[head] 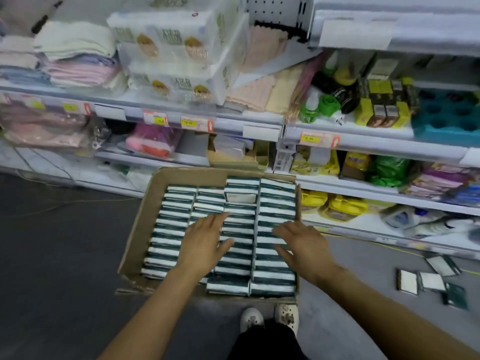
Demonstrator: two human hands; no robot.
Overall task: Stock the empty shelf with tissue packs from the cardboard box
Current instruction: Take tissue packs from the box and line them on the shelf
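An open cardboard box [145, 216] stands on the dark floor in front of the shelving. It is filled with several rows of green-and-white tissue packs [241, 240] set on edge. My left hand [205, 239] hovers over the middle rows with fingers spread and straight, holding nothing. My right hand [302, 242] is over the right rows, fingers also spread, with nothing in it. Whether either hand touches the packs is unclear. A few loose tissue packs [428, 280] lie on the floor to the right.
Store shelves [259, 120] run across the back, holding folded towels [75, 66], large tissue bundles [179, 50], bottles and boxed goods. The lowest shelf [363, 224] right of the box holds yellow items. My two shoes [270, 318] stand just behind the box.
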